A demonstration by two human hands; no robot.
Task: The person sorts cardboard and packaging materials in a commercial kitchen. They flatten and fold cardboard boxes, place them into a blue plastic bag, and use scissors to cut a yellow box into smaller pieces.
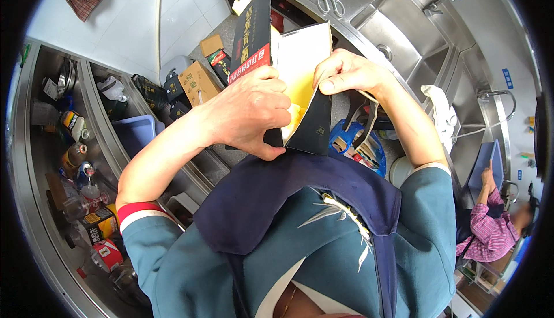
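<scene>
A black cardboard box [252, 32] with gold and red print on its side stands before me, its top open, its inside white and yellow. My left hand [255, 110] grips the near edge of the box on the left, thumb at the corner. My right hand [346, 73] pinches the right-hand panel, thumb on the outside and fingers at the rim, and that panel is bent. Yellow lining [295, 116] shows between my hands. What lies deeper in the box is hidden.
Scissors [330, 3] lie on the steel counter beside a sink [394, 32]. A brown carton [198, 83] and a blue bag [375, 151] are on the floor. Left are steel bins of bottles [98, 227] and a blue tub [135, 132]. At far right a person [491, 235] holds a blue-grey panel.
</scene>
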